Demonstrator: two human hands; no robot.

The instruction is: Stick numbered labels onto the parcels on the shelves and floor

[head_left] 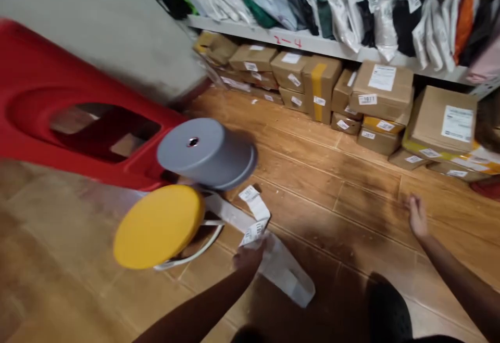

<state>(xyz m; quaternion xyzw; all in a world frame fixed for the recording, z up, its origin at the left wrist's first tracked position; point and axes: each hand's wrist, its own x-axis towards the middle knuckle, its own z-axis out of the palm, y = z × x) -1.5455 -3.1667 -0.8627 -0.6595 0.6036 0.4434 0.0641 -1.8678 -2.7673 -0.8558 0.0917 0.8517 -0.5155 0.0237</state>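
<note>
My left hand (250, 255) is closed around a strip of white printed labels (255, 205), low over the floor. One end of the strip folds upward above my fingers. A long pale backing strip (287, 272) trails past the hand on both sides, towards the stools and towards my feet. My right hand (417, 218) is out to the right above the wooden floor, fingers a little apart and somewhat blurred. I see nothing in it. The nearest things to it are labelled cardboard boxes (414, 161) farther back.
A grey round stool (211, 153), a yellow-topped stool (160, 228) and a large red plastic piece (78, 77) stand at the left. Stacked cartons (383, 88) line the floor beneath a white shelf (320, 45) of bagged goods. My dark shoe (388, 306) is at the bottom.
</note>
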